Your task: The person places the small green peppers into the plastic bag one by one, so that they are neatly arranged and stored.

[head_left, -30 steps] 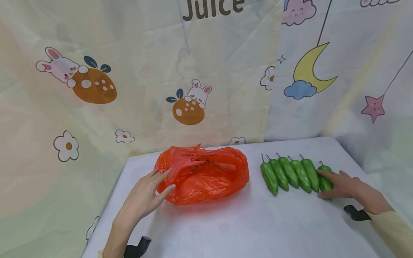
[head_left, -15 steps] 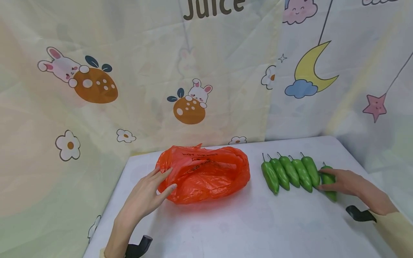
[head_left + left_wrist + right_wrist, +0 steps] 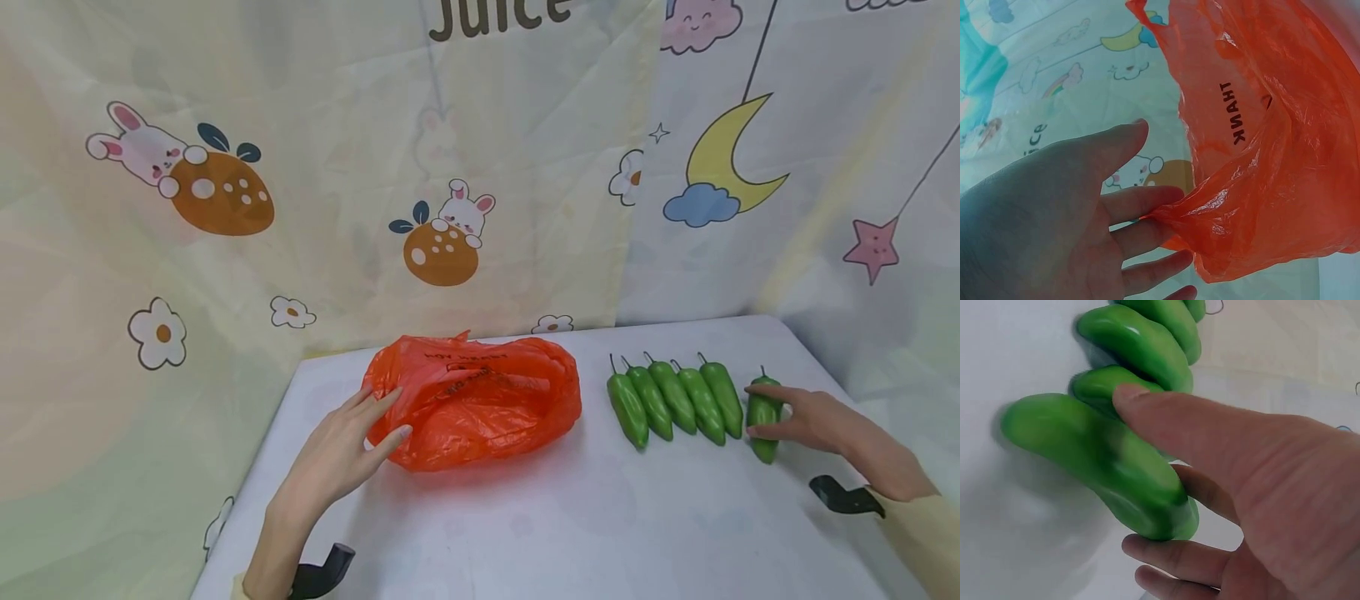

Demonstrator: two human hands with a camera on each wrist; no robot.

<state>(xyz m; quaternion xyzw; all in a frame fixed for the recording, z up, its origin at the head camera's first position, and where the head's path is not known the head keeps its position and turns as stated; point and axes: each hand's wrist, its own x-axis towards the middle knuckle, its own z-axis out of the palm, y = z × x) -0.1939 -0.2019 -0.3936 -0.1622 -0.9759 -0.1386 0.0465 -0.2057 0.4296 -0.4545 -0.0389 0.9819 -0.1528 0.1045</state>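
Observation:
A crumpled red plastic bag [image 3: 487,425] with dark printing lies on the white table, its mouth gaping toward me. My left hand [image 3: 337,458] is at the bag's left side with spread, fairly straight fingers. In the left wrist view, a fold of the bag's edge runs in by the index and middle fingers. On the right, my right hand [image 3: 821,425] grips a green chili pepper [image 3: 1129,465], the thumb on one side and the index finger reaching round by its other end. Several more green peppers [image 3: 701,404] lie side by side just left of it, stems pointing away.
The white tabletop [image 3: 540,533] runs up to a printed cloth backdrop [image 3: 330,167] behind and at both sides. Black wrist mounts [image 3: 322,573] stick out below the hands.
My right hand has shifted the rightmost pepper slightly right and turned it more upright in the head view, widening its gap from the row. The left hand and bag stay put.

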